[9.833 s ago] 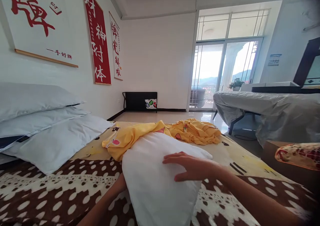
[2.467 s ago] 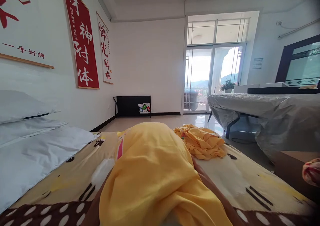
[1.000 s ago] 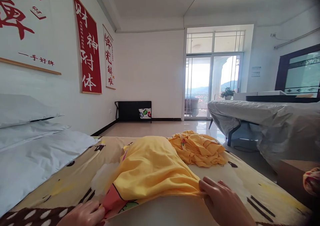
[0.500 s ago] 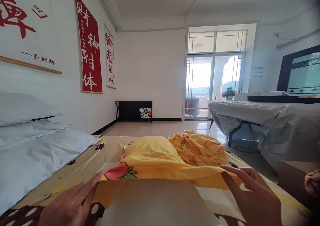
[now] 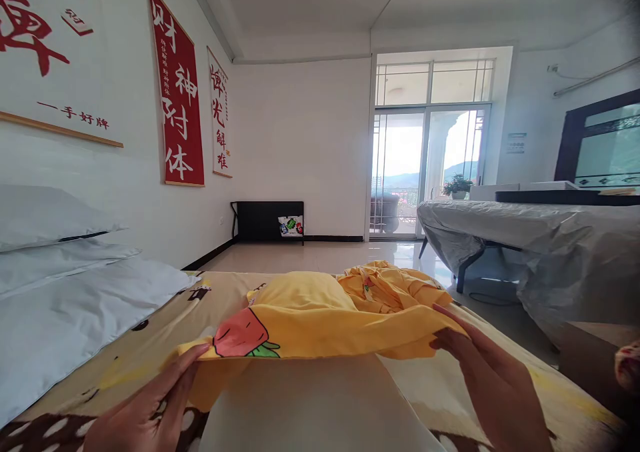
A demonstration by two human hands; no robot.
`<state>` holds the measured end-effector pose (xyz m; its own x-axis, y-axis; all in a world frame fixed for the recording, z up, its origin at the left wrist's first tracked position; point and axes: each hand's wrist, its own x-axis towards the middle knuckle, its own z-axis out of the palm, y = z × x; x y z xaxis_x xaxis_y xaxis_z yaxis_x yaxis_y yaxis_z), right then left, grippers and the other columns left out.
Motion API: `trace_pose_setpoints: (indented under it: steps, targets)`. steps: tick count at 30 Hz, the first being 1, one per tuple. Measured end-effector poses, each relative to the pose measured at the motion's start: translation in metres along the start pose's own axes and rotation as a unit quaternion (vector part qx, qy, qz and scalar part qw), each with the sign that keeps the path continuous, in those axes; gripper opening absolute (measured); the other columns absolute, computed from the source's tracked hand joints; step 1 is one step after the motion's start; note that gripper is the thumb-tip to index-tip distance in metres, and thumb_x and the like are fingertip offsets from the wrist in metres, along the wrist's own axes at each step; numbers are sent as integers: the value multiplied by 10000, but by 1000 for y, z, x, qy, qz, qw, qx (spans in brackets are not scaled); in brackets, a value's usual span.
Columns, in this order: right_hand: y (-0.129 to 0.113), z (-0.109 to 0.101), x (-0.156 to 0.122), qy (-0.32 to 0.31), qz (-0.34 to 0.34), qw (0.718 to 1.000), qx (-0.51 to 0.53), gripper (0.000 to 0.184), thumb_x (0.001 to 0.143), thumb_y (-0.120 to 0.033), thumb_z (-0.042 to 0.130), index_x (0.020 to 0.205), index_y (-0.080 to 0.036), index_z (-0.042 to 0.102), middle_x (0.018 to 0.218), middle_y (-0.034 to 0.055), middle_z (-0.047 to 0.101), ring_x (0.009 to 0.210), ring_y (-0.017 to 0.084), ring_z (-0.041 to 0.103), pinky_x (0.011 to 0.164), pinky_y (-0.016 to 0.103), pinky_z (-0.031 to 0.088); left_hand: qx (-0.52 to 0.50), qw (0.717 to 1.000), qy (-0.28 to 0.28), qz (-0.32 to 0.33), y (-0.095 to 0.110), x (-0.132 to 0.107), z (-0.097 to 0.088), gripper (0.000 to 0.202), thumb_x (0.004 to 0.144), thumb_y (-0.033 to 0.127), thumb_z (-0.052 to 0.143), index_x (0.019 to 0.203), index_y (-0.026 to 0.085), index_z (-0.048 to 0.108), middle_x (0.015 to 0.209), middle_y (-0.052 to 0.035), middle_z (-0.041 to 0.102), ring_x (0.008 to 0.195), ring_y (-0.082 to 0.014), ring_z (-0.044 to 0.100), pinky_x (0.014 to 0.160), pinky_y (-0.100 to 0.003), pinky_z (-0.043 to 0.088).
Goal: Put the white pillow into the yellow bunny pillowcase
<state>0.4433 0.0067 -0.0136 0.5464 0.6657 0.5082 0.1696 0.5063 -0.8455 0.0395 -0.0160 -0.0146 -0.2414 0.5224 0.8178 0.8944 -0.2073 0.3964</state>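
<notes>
A yellow pillowcase [image 5: 305,294] with a red strawberry-like print lies over the far part of a white pillow [image 5: 320,405]. The near part of the pillow shows bare, close to me. My left hand [image 5: 150,399] pinches the left end of the pillowcase's near edge between thumb and fingers. At the right end of that edge, my right hand [image 5: 493,372] grips the cloth, thumb below and fingers above. Between both hands the edge is stretched as a wide band, raised over the pillow. A crumpled yellow cloth [image 5: 395,289] rests just behind, on the right.
Several white pillows [image 5: 75,299] are stacked on the left of the patterned bed sheet [image 5: 125,365]. On the right stands a plastic-covered table [image 5: 530,232]. A black folded frame [image 5: 257,221] leans by the far wall. Part of a brown box [image 5: 595,365] shows at lower right.
The pillowcase's near edge has been raised and pulled wider, so more of the strawberry print shows. My right hand has shifted slightly left and up; my left hand has barely moved.
</notes>
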Motion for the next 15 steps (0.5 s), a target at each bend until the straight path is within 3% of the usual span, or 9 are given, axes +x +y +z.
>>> trace_pose_setpoints:
  steps: [3, 5, 7, 9, 10, 13, 15]
  targets:
    - [21, 27, 22, -52, -56, 997, 6, 612, 758, -501, 641, 1300, -230, 553, 1270, 87, 609, 1094, 272, 598, 907, 395, 513, 13, 999, -22, -22, 18, 36, 18, 363, 906, 411, 405, 1143, 316, 663, 726, 11, 728, 505, -142, 597, 511, -224, 447]
    - [33, 51, 46, -119, -77, 990, -20, 730, 770, -498, 628, 1416, -247, 396, 1348, 93, 544, 1207, 280, 524, 990, 428, 447, 30, 996, -82, -22, 25, 71, 42, 445, 917, 368, 348, 1299, 264, 550, 757, -22, 727, 606, -192, 639, 560, -263, 458]
    - [45, 76, 74, -174, -99, 977, -66, 826, 775, -498, 612, 1478, -264, 246, 1424, 92, 459, 1293, 272, 438, 1030, 439, 400, 33, 992, -124, -13, 25, 106, 76, 529, 914, 336, 327, 1429, 224, 370, 1063, -86, 706, 938, -260, 660, 751, -332, 488]
    - [61, 100, 99, -198, -116, 966, -119, 899, 772, -505, 588, 1504, -249, 135, 1478, 107, 376, 1344, 270, 365, 1055, 447, 363, 13, 985, -170, -1, 20, 132, 114, 620, 924, 406, 307, 1489, 178, 189, 1416, -127, 473, 1246, -282, 496, 943, -384, 433]
    - [71, 110, 108, -198, -115, 961, -154, 921, 773, -507, 571, 1510, -230, 94, 1490, 120, 351, 1356, 274, 344, 1066, 453, 344, 15, 981, -196, 1, 16, 140, 133, 664, 922, 434, 309, 1495, 150, 132, 1493, -130, 361, 1335, -271, 393, 1019, -390, 379]
    - [105, 129, 121, -204, -69, 934, -286, 943, 788, -484, 523, 1514, -160, 17, 1480, 170, 352, 1344, 306, 365, 1081, 481, 297, 30, 971, -237, -18, 1, 144, 181, 759, 902, 478, 349, 1494, 108, 52, 1546, -145, 232, 1428, -255, 199, 1091, -429, 297]
    - [127, 132, 121, -231, -37, 901, -365, 929, 793, -470, 518, 1512, -121, 45, 1422, 196, 434, 1298, 322, 432, 1061, 479, 321, 42, 961, -269, -47, -12, 138, 203, 823, 876, 459, 414, 1492, 101, 2, 1542, -171, 224, 1422, -280, 212, 1060, -461, 334]
